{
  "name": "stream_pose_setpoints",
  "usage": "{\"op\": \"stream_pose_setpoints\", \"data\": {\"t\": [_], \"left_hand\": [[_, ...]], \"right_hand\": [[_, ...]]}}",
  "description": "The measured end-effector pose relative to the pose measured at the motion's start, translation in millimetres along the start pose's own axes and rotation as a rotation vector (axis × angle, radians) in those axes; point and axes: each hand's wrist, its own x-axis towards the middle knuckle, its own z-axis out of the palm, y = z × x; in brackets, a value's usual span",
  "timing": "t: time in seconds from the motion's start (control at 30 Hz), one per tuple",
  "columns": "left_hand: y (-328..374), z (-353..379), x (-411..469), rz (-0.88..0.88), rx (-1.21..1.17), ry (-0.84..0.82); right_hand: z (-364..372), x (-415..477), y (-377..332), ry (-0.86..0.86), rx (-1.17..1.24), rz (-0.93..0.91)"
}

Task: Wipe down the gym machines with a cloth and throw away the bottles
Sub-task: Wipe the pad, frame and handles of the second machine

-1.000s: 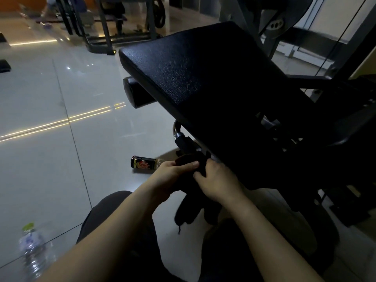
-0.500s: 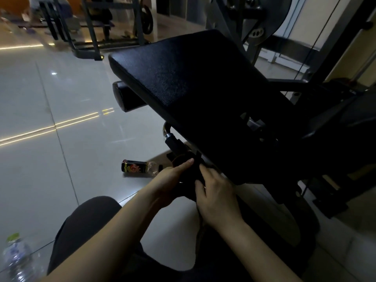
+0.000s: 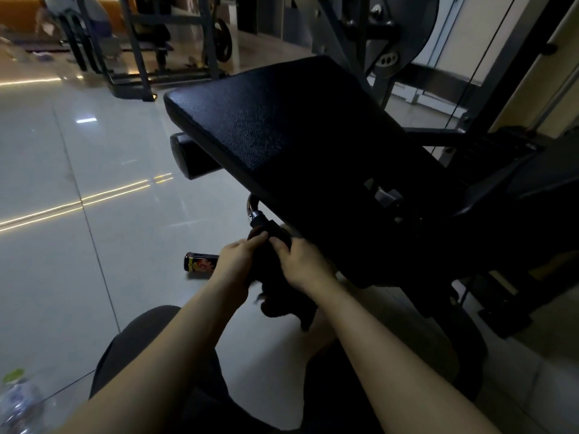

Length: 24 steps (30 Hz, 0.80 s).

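Here, a dark cloth (image 3: 277,297) is held by the left grip (image 3: 238,263) and right grip (image 3: 302,266), both curled tight round it, at the machine handle (image 3: 266,225) under the pad (image 3: 282,136). A dark bottle (image 3: 200,262) is seen lying on the floor (image 3: 94,245) nearby.

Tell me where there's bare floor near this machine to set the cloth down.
The widest bare floor lies left of the black pad, between the dark bottle and the far rack. A smaller patch sits between that bottle and the clear bottle. Under the pad, around the cloth, it is crowded.
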Motion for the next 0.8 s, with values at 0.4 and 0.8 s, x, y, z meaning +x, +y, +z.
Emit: {"op": "stream_pose_setpoints", "data": {"t": [0.4, 0.8], "left_hand": [[11.4, -16.2, -10.5, -0.225, 0.047, -0.211], [10.1, -36.8, 10.5, -0.139, -0.132, -0.038]], "right_hand": [[6.5, -27.9, -2.1, 0.444, -0.233, -0.205], [-0.7, -33.5, -31.7, 0.623, -0.125, -0.526]]}}
